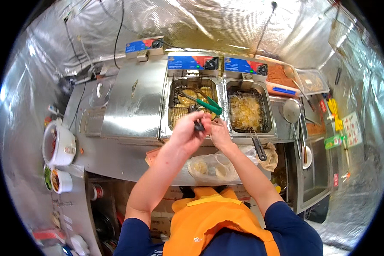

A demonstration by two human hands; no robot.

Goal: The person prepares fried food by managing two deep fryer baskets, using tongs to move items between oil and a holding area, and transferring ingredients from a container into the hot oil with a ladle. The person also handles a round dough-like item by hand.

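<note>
My left hand is closed around the black handle of the wire basket in the left fryer. Close beside it, my right hand has its fingers bent together; whatever they may pinch is hidden. Tongs with green grips lie over that basket, their grips just beyond my hands. Pale yellow, flat pieces of food sit in the basket beneath the tongs. To the right, food bubbles in the second fryer, whose basket handle sticks out toward me.
A metal lid covers the unit at left. Beyond the right fryer stand a tub of reddish-brown crumbs and a round strainer. A clear plastic bag and a crumpled cloth lie nearer me. A white pot stands far left.
</note>
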